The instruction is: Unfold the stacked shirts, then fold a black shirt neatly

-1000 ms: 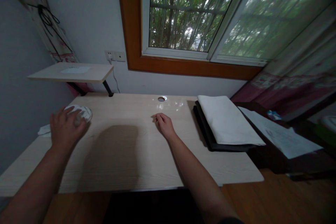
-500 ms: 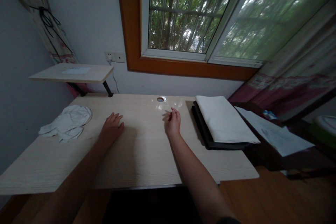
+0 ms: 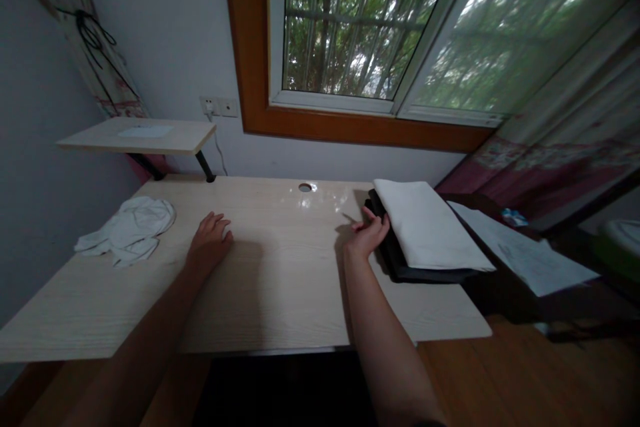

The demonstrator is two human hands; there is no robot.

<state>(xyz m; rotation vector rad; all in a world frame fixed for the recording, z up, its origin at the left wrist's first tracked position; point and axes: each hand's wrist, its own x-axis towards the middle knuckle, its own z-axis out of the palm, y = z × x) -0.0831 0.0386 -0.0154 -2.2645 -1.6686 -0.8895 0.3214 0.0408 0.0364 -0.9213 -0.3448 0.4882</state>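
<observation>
On the left half of the pale wooden desk [image 3: 295, 280], my left hand [image 3: 210, 240] is open, fingers spread, with nothing in it. Left of it lies a crumpled white cloth [image 3: 137, 227]. My right hand [image 3: 369, 232] is at the left edge of a stack on the right side. White folded fabric [image 3: 430, 227] forms the top of this stack, over a black layer [image 3: 400, 272]. The right hand's fingers are apart and hold nothing; its fingertips overlap the stack's edge, and I cannot tell whether they touch it.
A small raised shelf [image 3: 165, 137] with a paper sheet stands at the back left. A round cable hole [image 3: 305, 187] sits near the desk's back edge. Right of the desk, paper sheets [image 3: 520, 250] lie on a dark surface. A window [image 3: 350, 27] is behind.
My right hand has moved right, from the middle of the desk to the left edge of the stack. My left hand has stayed almost in place.
</observation>
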